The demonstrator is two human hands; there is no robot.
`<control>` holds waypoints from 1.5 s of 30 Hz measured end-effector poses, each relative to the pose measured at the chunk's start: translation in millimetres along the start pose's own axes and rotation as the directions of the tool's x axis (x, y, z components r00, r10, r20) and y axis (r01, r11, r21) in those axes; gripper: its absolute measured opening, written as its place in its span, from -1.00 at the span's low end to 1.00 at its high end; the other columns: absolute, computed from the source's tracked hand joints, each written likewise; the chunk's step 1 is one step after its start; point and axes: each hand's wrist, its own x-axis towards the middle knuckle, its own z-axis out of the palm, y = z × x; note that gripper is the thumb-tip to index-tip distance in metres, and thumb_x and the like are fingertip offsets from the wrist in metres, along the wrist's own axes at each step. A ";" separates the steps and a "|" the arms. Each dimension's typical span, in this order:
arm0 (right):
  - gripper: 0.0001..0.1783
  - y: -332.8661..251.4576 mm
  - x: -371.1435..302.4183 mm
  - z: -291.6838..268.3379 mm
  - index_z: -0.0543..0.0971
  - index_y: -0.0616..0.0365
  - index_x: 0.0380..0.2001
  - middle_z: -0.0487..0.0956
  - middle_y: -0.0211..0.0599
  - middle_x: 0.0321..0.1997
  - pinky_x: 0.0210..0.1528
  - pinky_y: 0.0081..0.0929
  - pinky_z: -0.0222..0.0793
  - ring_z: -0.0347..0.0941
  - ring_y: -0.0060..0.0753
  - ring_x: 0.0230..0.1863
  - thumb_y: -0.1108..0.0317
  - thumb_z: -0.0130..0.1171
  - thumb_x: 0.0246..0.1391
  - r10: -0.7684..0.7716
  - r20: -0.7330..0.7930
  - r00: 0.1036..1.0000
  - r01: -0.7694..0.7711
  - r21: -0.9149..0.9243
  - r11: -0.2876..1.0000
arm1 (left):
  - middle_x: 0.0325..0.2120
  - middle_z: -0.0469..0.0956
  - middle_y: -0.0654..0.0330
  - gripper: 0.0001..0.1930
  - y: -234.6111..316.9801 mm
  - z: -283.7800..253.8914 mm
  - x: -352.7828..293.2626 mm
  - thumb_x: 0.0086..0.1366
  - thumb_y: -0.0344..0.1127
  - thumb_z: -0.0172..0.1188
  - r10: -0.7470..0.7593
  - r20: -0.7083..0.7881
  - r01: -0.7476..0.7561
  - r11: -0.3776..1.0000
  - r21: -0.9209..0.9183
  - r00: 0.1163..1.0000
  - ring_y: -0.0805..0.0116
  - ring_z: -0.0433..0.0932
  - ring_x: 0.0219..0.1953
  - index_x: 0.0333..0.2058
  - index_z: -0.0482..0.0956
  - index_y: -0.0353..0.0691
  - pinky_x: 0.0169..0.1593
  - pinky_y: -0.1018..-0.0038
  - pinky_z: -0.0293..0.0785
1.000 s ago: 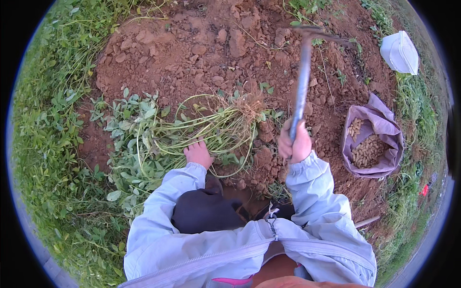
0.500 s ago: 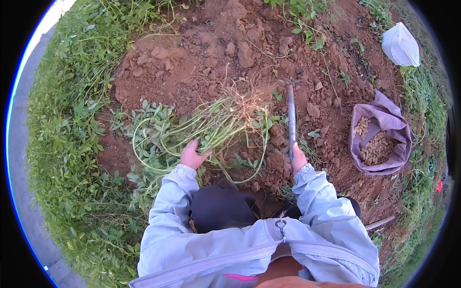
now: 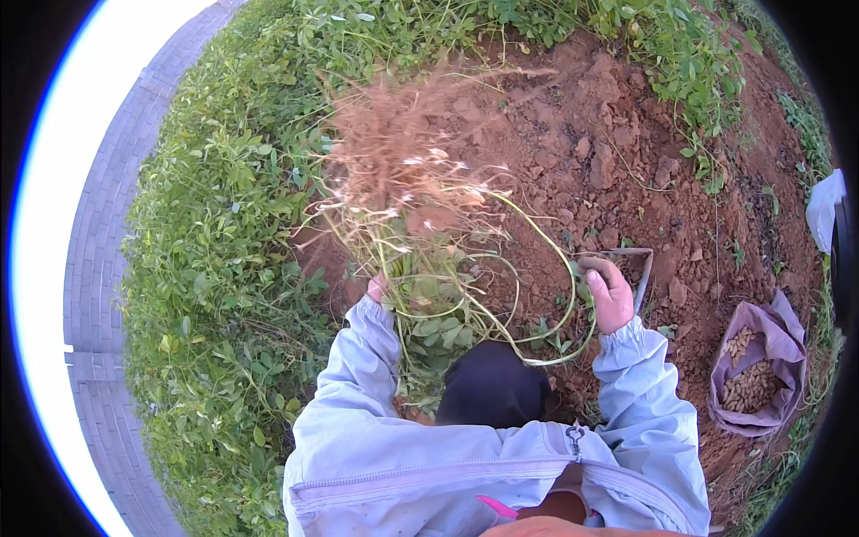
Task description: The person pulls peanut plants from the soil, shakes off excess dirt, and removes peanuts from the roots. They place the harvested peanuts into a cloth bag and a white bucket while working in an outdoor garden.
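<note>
While my left hand (image 3: 377, 288) is clamped on a bunch of leafy plants (image 3: 394, 224), well to the left of the purple sack (image 3: 784, 329), the stems and leaves cover most of my fingers. The fingers of my right hand (image 3: 612, 295), nearer the sack but still left of it, are loosely curled, thumb and fingertips apart, just beside a long looping stem (image 3: 572, 259) that trails from the bunch. The bunch is tipped roots outward: a reddish-brown tangle of roots (image 3: 380, 143), blurred, spreads on the side away from me, left of the sack and farther off than it, with pale specks scattered through it.

Between my right hand and the sack, a little farther off, shows a thin, bent metal tool (image 3: 641, 258), partly hidden behind my hand. My dark-clad knee (image 3: 494, 385) is left of the sack, under the bunch's lower leaves. Tan peanut pods (image 3: 750, 387) lie inside the sack, which stands open on the reddish soil (image 3: 644, 152). Beyond the sack is a white container (image 3: 825, 210), partly cut off. Far to the sack's left, past my left hand, grow dense green plants (image 3: 210, 242), with a grey paved strip (image 3: 94, 304) along their outer side.
</note>
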 end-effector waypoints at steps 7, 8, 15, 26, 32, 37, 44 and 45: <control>-0.79 -40.7 10.7 45.7 0.49 0.28 -0.19 0.52 -0.31 -0.29 -0.15 -0.53 0.37 0.44 -0.50 -0.25 0.41 -0.06 0.19 -0.001 0.197 0.980 -0.030 0.155 0.987 | -0.13 0.50 0.09 -0.52 7.1 15.5 -8.8 0.13 -0.28 0.23 0.028 0.034 -0.026 0.999 -0.042 0.999 0.23 0.53 -0.21 0.02 0.38 -0.26 -0.24 0.31 0.52; -0.80 -46.6 10.9 50.3 0.49 0.28 -0.20 0.52 -0.31 -0.30 -0.17 -0.54 0.37 0.44 -0.51 -0.27 0.42 -0.06 0.19 -0.010 0.203 0.979 -0.025 0.172 0.985 | -0.13 0.50 0.09 -0.52 6.6 17.7 -11.3 0.13 -0.28 0.23 0.027 0.039 -0.025 0.999 -0.042 0.999 0.23 0.53 -0.21 0.03 0.38 -0.26 -0.25 0.31 0.52; -0.81 -122.1 31.9 82.2 0.52 0.26 -0.22 0.52 -0.29 -0.38 -0.32 -0.56 0.38 0.47 -0.50 -0.37 0.47 0.09 0.08 -0.368 0.294 0.882 0.329 0.174 0.928 | -0.11 0.50 0.10 -0.51 6.3 21.6 -15.0 0.14 -0.26 0.23 0.012 0.043 -0.009 0.998 -0.066 0.999 0.23 0.53 -0.20 0.04 0.37 -0.25 -0.27 0.31 0.52; -0.73 -88.6 12.2 63.5 0.51 0.21 -0.18 0.52 -0.20 -0.31 -0.25 -0.48 0.39 0.47 -0.40 -0.33 0.34 0.14 0.05 -0.244 0.434 0.867 0.253 0.040 0.967 | -0.10 0.45 -0.03 -0.41 67.8 -17.4 -110.6 0.21 0.06 0.04 0.072 -0.185 -0.010 0.948 0.317 0.980 0.10 0.49 -0.21 0.06 0.32 -0.28 -0.42 0.28 0.52; -0.69 118.1 -33.9 -65.5 0.51 0.25 -0.26 0.56 -0.12 -0.34 -0.21 -0.41 0.40 0.51 -0.25 -0.32 0.22 0.14 0.03 0.347 -0.077 0.935 -0.342 -0.460 0.819 | -0.45 0.56 0.07 -0.62 178.8 4.5 -254.0 0.22 -0.11 0.13 0.632 -0.495 0.058 0.581 0.812 0.596 0.26 0.53 -0.55 -0.19 0.47 -0.35 -0.50 0.45 0.50; -0.58 224.4 -66.4 -107.9 0.50 0.23 -0.22 0.57 -0.08 -0.30 -0.11 -0.37 0.37 0.51 -0.15 -0.23 0.11 0.20 -0.03 0.519 -0.250 0.817 -0.544 -0.633 0.551 | -0.37 0.55 0.16 -0.71 157.3 52.4 -261.7 0.17 -0.26 0.24 0.916 -0.226 0.476 0.045 0.878 0.331 0.46 0.50 -0.46 -0.22 0.51 -0.34 -0.43 0.51 0.46; -0.12 84.6 -20.5 -35.4 0.03 0.32 0.22 0.26 0.11 0.17 0.19 -0.25 0.21 0.23 -0.11 0.19 0.24 0.26 -0.06 0.281 0.228 0.932 -0.315 0.129 0.940 | -0.42 0.58 0.20 -0.76 67.8 103.3 -139.4 0.17 -0.33 0.22 0.764 -0.154 0.344 -0.094 0.934 0.627 0.49 0.48 -0.40 -0.27 0.54 -0.41 -0.26 0.53 0.39; -0.01 65.2 -20.5 -21.2 -0.10 0.30 0.26 0.18 0.13 0.23 0.25 -0.22 0.12 0.13 -0.08 0.27 0.19 0.27 -0.07 0.142 0.327 0.934 -0.239 0.279 0.930 | -0.40 0.59 0.17 -0.77 42.0 104.3 -107.6 0.17 -0.36 0.20 0.728 -0.179 0.262 -0.001 0.965 0.661 0.47 0.51 -0.36 -0.27 0.54 -0.42 -0.25 0.51 0.41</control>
